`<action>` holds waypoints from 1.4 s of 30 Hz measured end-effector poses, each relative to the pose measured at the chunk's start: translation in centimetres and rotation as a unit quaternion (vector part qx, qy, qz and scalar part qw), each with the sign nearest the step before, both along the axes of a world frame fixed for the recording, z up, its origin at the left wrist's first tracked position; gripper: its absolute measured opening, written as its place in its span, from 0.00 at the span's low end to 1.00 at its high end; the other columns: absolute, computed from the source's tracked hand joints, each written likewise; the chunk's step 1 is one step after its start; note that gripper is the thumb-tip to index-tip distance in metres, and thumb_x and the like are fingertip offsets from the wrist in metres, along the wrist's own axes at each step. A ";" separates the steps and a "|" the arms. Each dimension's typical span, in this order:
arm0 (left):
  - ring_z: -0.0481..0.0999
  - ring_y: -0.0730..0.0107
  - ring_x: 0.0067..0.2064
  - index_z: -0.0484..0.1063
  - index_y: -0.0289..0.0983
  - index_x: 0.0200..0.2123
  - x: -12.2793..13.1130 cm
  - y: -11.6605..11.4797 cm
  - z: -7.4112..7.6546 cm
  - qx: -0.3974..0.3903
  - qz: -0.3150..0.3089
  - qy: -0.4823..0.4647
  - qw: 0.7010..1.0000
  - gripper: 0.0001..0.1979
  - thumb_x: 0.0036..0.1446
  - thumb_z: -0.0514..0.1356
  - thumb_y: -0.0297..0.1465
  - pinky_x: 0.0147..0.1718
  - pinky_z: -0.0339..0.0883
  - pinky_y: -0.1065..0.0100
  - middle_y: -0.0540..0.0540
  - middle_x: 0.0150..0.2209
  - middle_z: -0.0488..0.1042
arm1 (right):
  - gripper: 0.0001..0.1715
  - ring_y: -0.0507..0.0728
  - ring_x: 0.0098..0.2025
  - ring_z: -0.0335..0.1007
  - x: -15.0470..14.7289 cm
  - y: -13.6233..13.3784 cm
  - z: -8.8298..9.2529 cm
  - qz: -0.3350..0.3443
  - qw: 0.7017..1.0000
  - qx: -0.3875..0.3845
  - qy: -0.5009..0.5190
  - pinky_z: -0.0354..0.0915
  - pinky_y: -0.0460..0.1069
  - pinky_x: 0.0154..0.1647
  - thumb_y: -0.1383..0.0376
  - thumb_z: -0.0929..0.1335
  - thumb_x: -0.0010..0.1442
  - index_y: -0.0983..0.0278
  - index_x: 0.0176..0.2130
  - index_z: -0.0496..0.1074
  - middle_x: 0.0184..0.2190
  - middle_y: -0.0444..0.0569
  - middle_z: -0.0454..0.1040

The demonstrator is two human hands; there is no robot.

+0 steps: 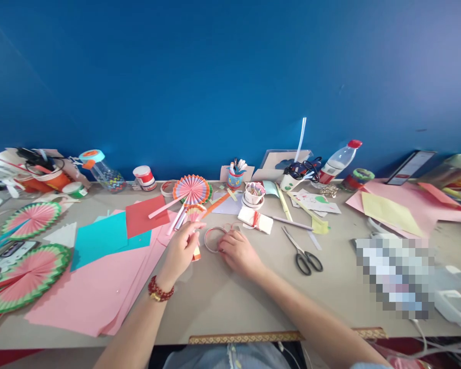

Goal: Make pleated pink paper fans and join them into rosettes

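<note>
No writing can be read anywhere on the table: the red and white label on the plastic bottle [338,161] is too small to make out, and so is the band on the little white jar [145,177] (a patch at the right is blurred out altogether). The left hand [180,251], with a red bead bracelet [160,289] on its wrist, has its fingers closed round a small folded paper fan [194,225], held just above the tabletop [223,302] in the middle of the view. The fan's long axis runs away from the person. Its pleated pink and orange end points toward the blue wall and its orange foot points back toward the person, below the fingers. The right hand [238,251] lies palm down on the table with loosely curled fingers, gripping nothing, its fingertips against a clear tape ring [214,239] just beside the fan. Scissors [303,253] lie to the right, well apart, and pink paper sheets [100,287] spread out on the left.
</note>
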State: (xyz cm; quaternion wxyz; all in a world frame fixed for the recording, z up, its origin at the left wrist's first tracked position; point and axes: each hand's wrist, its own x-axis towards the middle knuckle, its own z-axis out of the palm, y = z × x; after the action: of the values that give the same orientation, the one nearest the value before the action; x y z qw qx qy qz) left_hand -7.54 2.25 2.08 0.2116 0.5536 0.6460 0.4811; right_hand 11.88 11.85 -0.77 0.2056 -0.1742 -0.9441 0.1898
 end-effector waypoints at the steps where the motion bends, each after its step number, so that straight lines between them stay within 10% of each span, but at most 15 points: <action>1: 0.72 0.71 0.33 0.74 0.42 0.48 0.0 0.0 0.0 0.000 -0.012 0.018 1.000 0.14 0.65 0.51 0.32 0.34 0.67 0.70 0.45 0.43 0.75 | 0.07 0.62 0.48 0.70 0.4 0.4 0.3 0.021 1.000 -0.019 0.010 0.60 0.63 0.60 0.71 0.67 0.61 0.62 0.39 0.74 0.39 0.52 0.77; 11: 0.69 0.76 0.28 0.77 0.39 0.43 0.9 -0.5 1.4 -0.082 -0.227 -0.154 0.958 0.12 0.62 0.59 0.39 0.28 0.66 0.72 0.45 0.39 0.70 | 0.10 0.57 0.44 0.75 4.8 2.9 3.1 0.131 0.888 -0.406 0.170 0.59 0.61 0.63 0.58 0.66 0.67 0.61 0.40 0.72 0.35 0.47 0.76; 17: 0.68 0.76 0.27 0.75 0.37 0.37 2.0 -0.3 0.3 -0.055 -0.142 -0.168 0.974 0.10 0.60 0.61 0.38 0.27 0.64 0.72 0.49 0.33 0.68 | 0.08 0.60 0.50 0.69 3.7 2.1 2.6 -0.061 0.932 -0.228 0.274 0.65 0.56 0.52 0.61 0.67 0.65 0.60 0.45 0.71 0.44 0.52 0.72; 21: 0.64 0.74 0.27 0.76 0.38 0.38 2.4 -0.2 0.0 -0.026 -0.107 -0.090 0.990 0.09 0.62 0.60 0.37 0.28 0.61 0.72 0.52 0.28 0.64 | 0.09 0.59 0.47 0.69 3.2 0.5 2.8 -0.066 0.953 -0.168 0.244 0.65 0.54 0.49 0.64 0.69 0.63 0.60 0.45 0.70 0.42 0.51 0.72; 42: 0.61 0.73 0.28 0.77 0.39 0.37 2.5 0.2 -0.4 -0.027 -0.049 -0.069 0.996 0.10 0.61 0.60 0.39 0.29 0.59 0.71 0.51 0.29 0.64 | 0.07 0.56 0.38 0.69 3.8 0.7 3.1 -0.048 0.891 -0.325 0.314 0.70 0.50 0.38 0.62 0.70 0.61 0.61 0.33 0.70 0.34 0.49 0.70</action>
State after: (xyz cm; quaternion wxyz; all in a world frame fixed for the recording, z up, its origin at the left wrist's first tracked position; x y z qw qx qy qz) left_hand -5.03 2.44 1.64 0.2939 0.5442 0.6146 0.4897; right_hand 15.72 12.53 2.35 0.4320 -0.2081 -0.7067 0.5203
